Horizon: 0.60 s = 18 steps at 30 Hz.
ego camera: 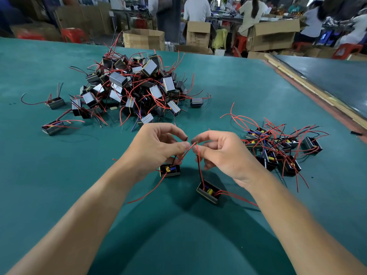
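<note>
The left hand point(156, 147) curls thumb and forefinger together, pinching the thin red wire point(185, 152) of a small open black plastic box module point(170, 171) just below it on the green felt table surface point(59, 175). The right hand point(222, 153) likewise pinches a second red lead point(199, 165), which rises from a second black box module point(208, 193) closer to the near edge. The wire tips meet between the hands.
</note>
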Each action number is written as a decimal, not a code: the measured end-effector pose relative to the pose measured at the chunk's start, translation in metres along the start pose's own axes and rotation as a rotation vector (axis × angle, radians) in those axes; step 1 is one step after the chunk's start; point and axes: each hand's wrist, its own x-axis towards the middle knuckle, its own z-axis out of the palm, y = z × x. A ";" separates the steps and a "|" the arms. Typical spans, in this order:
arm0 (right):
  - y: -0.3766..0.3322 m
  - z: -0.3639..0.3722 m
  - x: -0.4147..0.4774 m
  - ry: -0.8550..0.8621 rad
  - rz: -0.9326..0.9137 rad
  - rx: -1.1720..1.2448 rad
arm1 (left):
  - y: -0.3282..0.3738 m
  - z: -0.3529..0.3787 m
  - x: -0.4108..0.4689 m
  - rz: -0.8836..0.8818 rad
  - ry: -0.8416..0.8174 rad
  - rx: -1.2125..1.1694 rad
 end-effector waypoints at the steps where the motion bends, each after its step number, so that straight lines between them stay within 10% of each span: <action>1: 0.000 0.000 0.000 -0.004 -0.011 0.003 | 0.000 0.000 0.000 0.004 -0.010 -0.001; 18: 0.001 -0.001 0.001 0.180 -0.274 -0.154 | -0.004 0.002 0.000 -0.016 -0.028 0.062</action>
